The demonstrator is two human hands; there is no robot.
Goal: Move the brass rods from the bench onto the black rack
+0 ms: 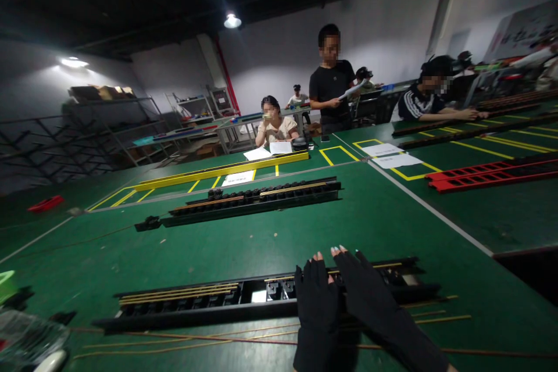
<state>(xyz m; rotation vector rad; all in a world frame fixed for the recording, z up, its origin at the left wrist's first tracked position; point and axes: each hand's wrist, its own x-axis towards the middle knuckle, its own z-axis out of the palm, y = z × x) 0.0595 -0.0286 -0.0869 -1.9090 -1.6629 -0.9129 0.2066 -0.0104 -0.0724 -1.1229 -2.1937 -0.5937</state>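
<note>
Both my hands wear black fingerless gloves and rest side by side on a long black rail (pixel 183 302) with brass strips, lying across the green table near me. My left hand (pixel 316 296) lies flat on the rail's middle, fingers stretched forward. My right hand (pixel 364 288) lies just to its right, fingers also extended over the rail, fingertips at the far edge. Neither hand grips anything that I can see. Thin brass rods (pixel 183 342) lie loose on the table in front of the rail.
A second black rail (pixel 253 200) lies further away, with a yellow rail (pixel 218 173) behind it and red rails (pixel 488 175) at right. Papers (pixel 392 158) lie on the table. One person stands reading a sheet; others sit at the far tables. A clear plastic container (pixel 26 337) sits at lower left.
</note>
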